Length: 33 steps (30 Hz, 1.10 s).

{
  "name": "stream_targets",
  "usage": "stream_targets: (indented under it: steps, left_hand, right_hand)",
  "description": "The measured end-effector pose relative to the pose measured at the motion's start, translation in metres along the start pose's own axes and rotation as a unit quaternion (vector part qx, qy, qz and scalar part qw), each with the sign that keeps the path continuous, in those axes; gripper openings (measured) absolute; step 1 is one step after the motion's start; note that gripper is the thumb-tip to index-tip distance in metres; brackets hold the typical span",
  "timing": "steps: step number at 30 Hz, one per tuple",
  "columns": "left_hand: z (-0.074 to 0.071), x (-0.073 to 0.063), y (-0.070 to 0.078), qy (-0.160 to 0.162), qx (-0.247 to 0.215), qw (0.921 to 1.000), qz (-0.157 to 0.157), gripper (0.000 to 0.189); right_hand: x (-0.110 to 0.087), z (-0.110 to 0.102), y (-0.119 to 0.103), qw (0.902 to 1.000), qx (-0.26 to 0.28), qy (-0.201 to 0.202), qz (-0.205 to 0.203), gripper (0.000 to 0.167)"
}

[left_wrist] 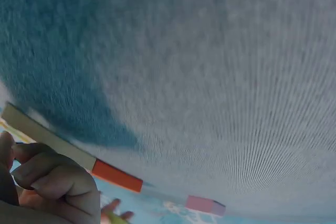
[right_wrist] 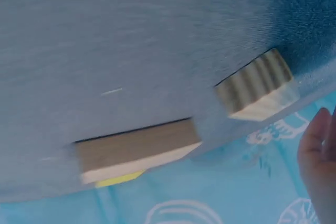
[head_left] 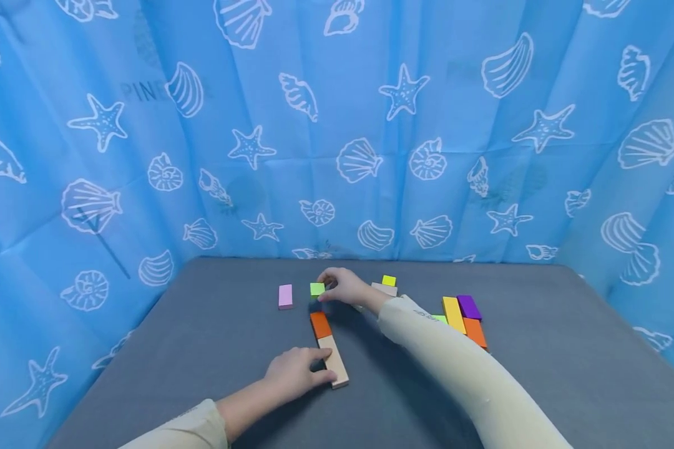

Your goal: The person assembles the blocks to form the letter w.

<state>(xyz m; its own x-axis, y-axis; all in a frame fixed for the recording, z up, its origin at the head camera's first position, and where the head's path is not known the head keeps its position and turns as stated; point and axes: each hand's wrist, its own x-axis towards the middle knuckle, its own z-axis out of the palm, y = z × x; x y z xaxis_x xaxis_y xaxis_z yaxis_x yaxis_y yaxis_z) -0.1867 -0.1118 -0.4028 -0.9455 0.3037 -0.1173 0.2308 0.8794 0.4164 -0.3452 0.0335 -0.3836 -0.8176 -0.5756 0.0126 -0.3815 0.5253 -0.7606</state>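
A long plain wooden block [head_left: 337, 368] lies end to end with an orange block [head_left: 320, 325], together forming a straight row on the grey cloth. My left hand [head_left: 294, 372] is at the near part of the wooden block, thumb and fingertips over its left edge; the left wrist view shows the fingers curled. Beyond the orange block, my right hand [head_left: 348, 287] pinches a lime green block [head_left: 317, 289] between thumb and fingers, with a dark patch below it. Only part of the right hand [right_wrist: 317, 166] enters the right wrist view, and the green block is out of sight there.
A pink block [head_left: 285, 297] stands left of the row. Behind the right wrist are a pale block [head_left: 384, 289], a yellow block [head_left: 389, 280] and a striped pale block [right_wrist: 257, 85]. Yellow [head_left: 454, 313], purple [head_left: 469, 307] and orange blocks [head_left: 474, 332] cluster right. A blue curtain [head_left: 337, 125] hangs behind.
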Motion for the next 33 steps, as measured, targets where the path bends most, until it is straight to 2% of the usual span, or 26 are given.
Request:
stream_targets:
  steps: [4,7,10,13,17,21,26,33]
  left_hand:
    - [-0.006,0.007,0.001,0.029,0.004,0.999,-0.034,0.06]
    - [-0.01,0.015,0.003,0.031,0.027,0.9963,-0.076,0.071]
    - [-0.013,0.023,0.004,0.027,0.049,0.9933,-0.102,0.079]
    - [-0.014,0.029,0.002,0.025,0.061,0.9915,-0.112,0.085]
    - [-0.014,0.032,-0.003,0.02,0.079,0.9908,-0.108,0.086]
    - [-0.014,0.033,-0.006,0.013,0.088,0.991,-0.101,0.082]
    - [-0.013,0.033,-0.006,-0.002,0.091,0.9911,-0.098,0.078]
    - [-0.013,0.034,-0.005,-0.004,0.09,0.9909,-0.1,0.077]
  right_hand:
    - [-0.017,-0.01,0.001,0.9993,0.005,0.031,0.022,0.039]
    - [-0.03,-0.016,0.003,0.9982,0.004,0.046,0.037,0.035]
    - [-0.043,-0.02,0.006,0.9976,0.014,0.05,0.045,0.033]
    - [-0.057,-0.022,0.011,0.9978,0.023,0.05,0.039,0.032]
    - [-0.078,-0.023,0.018,0.9988,0.02,0.043,0.013,0.029]
    - [-0.098,-0.02,0.022,0.9993,0.036,0.014,-0.002,0.027]
    - [-0.121,-0.013,0.021,0.9977,0.056,-0.038,0.006,0.025]
    - [-0.144,-0.002,0.015,0.9913,0.06,-0.117,0.008,0.023]
